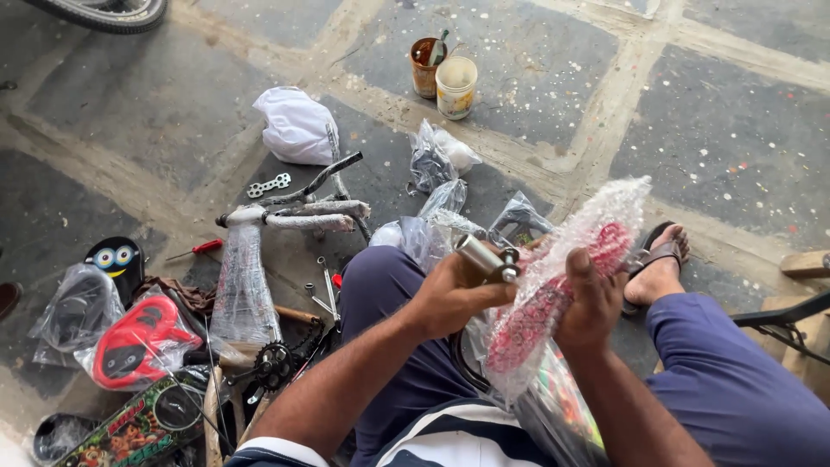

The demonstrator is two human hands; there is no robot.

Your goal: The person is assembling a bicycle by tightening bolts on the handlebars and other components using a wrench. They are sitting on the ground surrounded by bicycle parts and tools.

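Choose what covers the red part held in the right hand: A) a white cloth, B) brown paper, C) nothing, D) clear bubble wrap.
D: the right hand holds the red part inside clear bubble wrap, while the left hand holds a metal tube.

Bicycle repair spot: wrapped bike frame [294, 214], chainring [273, 365], stone floor [735, 130].

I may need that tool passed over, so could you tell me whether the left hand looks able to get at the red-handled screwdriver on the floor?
Probably not yet: the left hand grips a metal tube, and the screwdriver lies past the wrapped frame.
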